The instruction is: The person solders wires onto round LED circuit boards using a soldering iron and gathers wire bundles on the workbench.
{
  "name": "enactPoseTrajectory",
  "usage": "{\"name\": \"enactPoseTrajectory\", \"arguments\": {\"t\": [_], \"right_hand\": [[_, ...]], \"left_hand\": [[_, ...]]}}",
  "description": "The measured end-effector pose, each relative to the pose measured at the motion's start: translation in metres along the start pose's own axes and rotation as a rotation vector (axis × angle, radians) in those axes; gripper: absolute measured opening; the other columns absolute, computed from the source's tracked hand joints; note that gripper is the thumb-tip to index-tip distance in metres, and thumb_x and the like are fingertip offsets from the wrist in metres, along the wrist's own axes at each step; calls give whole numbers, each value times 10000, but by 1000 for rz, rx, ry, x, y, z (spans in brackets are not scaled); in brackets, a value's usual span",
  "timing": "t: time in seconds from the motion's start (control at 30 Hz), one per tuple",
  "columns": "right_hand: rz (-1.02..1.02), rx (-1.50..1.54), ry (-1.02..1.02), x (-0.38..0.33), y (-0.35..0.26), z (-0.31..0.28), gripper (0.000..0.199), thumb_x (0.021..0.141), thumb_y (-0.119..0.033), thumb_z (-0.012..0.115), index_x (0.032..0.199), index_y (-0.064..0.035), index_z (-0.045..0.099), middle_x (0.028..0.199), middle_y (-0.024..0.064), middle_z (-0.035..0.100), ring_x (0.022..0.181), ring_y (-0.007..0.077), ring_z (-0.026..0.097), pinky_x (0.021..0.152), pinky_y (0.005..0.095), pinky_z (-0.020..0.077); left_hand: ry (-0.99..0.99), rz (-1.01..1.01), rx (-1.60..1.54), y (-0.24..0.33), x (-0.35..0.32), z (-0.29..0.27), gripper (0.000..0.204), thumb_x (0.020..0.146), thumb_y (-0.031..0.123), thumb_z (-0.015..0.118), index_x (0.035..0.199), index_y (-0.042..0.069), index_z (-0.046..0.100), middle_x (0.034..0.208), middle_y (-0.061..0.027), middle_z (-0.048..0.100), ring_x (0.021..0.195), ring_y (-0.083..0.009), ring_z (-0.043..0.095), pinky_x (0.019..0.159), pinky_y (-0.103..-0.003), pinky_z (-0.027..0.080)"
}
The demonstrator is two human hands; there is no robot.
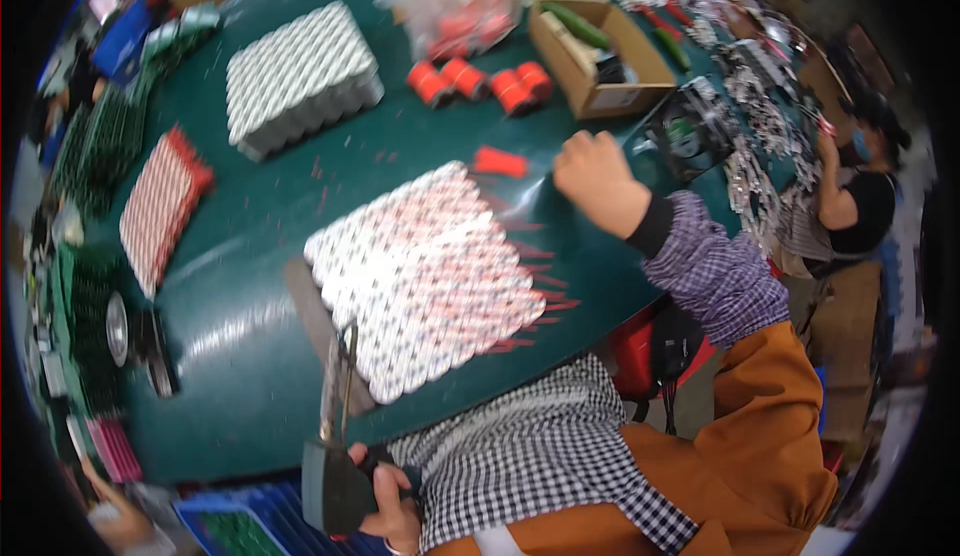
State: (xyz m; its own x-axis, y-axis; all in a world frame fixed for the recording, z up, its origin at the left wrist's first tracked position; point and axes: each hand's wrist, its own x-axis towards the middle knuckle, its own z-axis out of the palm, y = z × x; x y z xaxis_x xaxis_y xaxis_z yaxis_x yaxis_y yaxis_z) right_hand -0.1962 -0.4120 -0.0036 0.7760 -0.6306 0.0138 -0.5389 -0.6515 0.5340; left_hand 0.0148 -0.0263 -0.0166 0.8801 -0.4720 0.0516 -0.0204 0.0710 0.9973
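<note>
My left hand, low in the picture, is wrapped round the grip of a soldering gun with a dark body. Its metal tip points up beside the near left edge of a panel of silvery-white round-ended pieces. Thin red wires stick out along the panel's right side, and a grey-brown board shows under its left edge. My right hand is closed over the green table, right of a small bundle of short red wires. Whatever its curled fingers hold is hidden.
A stack of similar silvery panels stands at the far left, with a red-edged panel nearer. Orange-red spools lie beside a cardboard box. Metal parts are heaped at right, where another person sits.
</note>
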Motion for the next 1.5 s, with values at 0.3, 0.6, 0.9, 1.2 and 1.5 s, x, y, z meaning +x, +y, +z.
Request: {"name": "enactPoseTrajectory", "arguments": {"t": [0.3,0.6,0.9,1.2,1.5], "right_hand": [[156,1026,477,-17,-40,-68,112,827,9,677,934,-16,662,867,107,623,789,286,635,666,392,508],[-40,1352,489,-50,-162,-98,231,766,61,684,986,-6,704,885,99,627,834,274,633,704,371,522],[-28,1233,497,-61,-175,-83,270,734,86,728,984,-15,728,863,80,667,756,242,621,649,343,511],[-55,1198,461,-63,-178,-79,240,723,36,680,960,12,709,856,87,618,788,242,601,676,345,513],[-83,1175,439,-63,-177,-78,236,732,15,662,964,16,700,868,90,608,810,239,603,685,335,517]], "left_hand": [[77,-156,-132,8,-5,-6,460,864,79,641,1283,-72,523,1199,-197,636,506,-121,484,464,-256,400],[-54,-230,1,2,-23,-30,554,837,-33,646,1365,-65,480,1195,-228,634,548,-156,550,471,-281,449],[-394,-190,322,-1,-30,-40,444,849,-12,748,1272,-45,618,1180,-158,692,922,-198,671,809,-320,542],[-508,-88,428,-6,-24,-43,385,866,0,762,1236,-36,659,1155,-135,700,1027,-208,671,899,-340,532],[-510,-44,503,-13,-25,-41,368,858,-3,781,1207,-35,669,1093,-111,711,971,-183,677,856,-316,537]]}}
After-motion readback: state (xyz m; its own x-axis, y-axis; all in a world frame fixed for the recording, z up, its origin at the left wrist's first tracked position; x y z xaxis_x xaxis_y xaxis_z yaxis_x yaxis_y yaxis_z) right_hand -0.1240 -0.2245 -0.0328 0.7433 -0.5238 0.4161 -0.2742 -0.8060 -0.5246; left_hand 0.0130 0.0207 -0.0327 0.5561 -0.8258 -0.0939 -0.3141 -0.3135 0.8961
